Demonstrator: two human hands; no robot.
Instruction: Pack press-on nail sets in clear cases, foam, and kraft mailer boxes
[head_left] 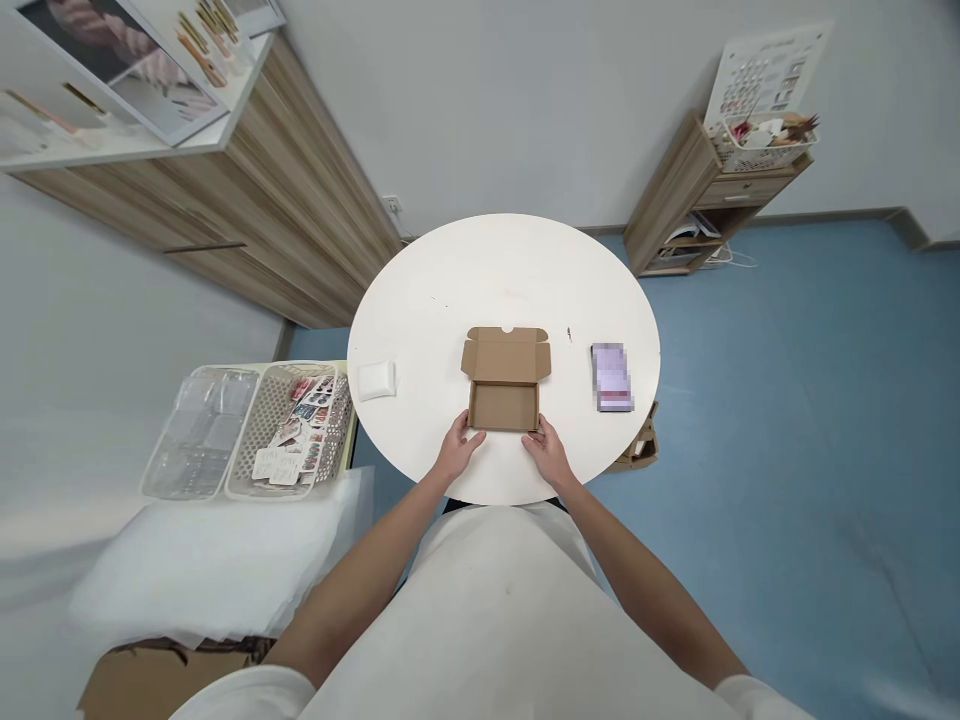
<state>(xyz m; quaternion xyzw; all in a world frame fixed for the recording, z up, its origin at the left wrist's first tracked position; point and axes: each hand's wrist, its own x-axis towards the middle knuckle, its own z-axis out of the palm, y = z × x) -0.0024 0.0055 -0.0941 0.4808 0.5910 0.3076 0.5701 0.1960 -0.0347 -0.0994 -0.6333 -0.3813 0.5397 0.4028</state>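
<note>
An open brown cardboard box (504,406) lies on the round white table (502,270), close to its front edge. Its lid (506,356) is folded back away from me, with the side flaps spread, and nothing shows inside. At the front left corner my left hand (457,447) grips the box, fingers along the side and thumb in front. My right hand (549,452) holds the front right corner in the same way. A small white packet (376,380) rests to the left, and a phone-like device (613,377) with a blurred lilac screen lies to the right.
Left of the table stand a white basket (247,440) of printed cards and a bin of clear plastic boxes (206,425). A wooden cabinet (300,180) is behind on the left, a small shelf unit (675,190) behind on the right. An open carton (639,450) sits below the table's right edge.
</note>
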